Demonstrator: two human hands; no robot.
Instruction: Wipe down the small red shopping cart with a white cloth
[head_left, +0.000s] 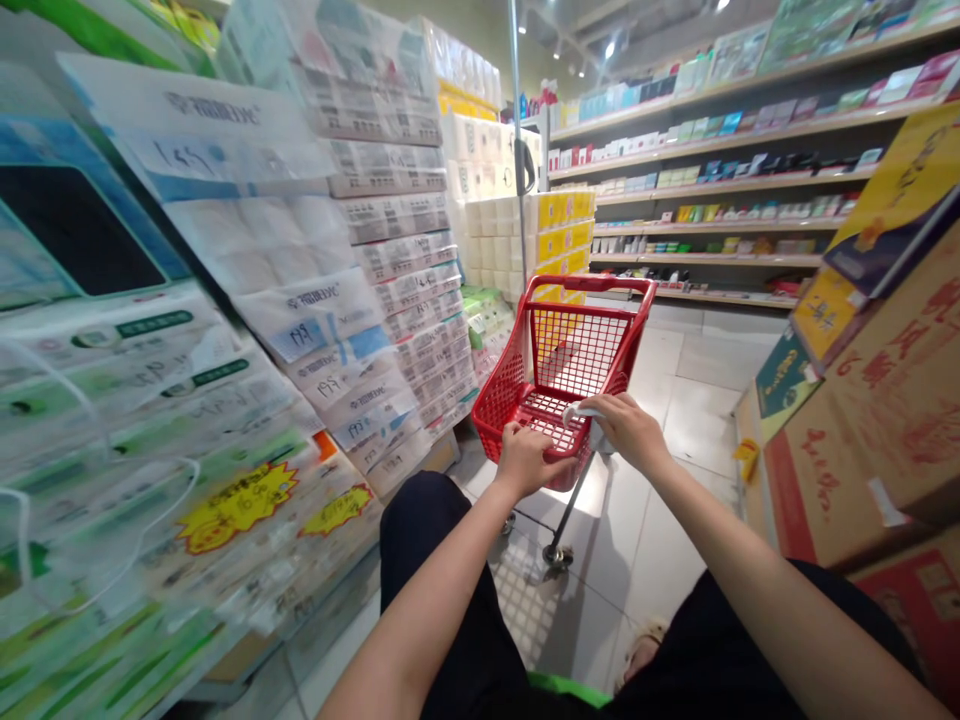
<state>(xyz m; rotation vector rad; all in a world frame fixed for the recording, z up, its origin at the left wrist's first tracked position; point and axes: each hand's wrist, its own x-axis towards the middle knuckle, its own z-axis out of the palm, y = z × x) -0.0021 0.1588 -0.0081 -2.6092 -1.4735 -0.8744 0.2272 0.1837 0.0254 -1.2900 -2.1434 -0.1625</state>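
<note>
A small red plastic shopping cart [487, 425] with a mesh basket stands on the floor in front of my knees. My left hand [531, 462] rests on the basket's near rim, its fingers curled over the edge. To its right, my right hand [628, 430] pinches a crumpled white cloth or wipe [576, 412] at the near right corner of the basket. Some of the white material also hangs below these fingers. Inside the basket only red mesh shows, and part of its near side is hidden behind my hands.
Tall stacks of wrapped tissue packs [390, 215] line the left side, with yellow price tags [238, 507] low down. Cardboard boxes [847, 470] are piled close on the right. Product shelves [705, 180] fill the back. Pale floor tiles [686, 420] lie between.
</note>
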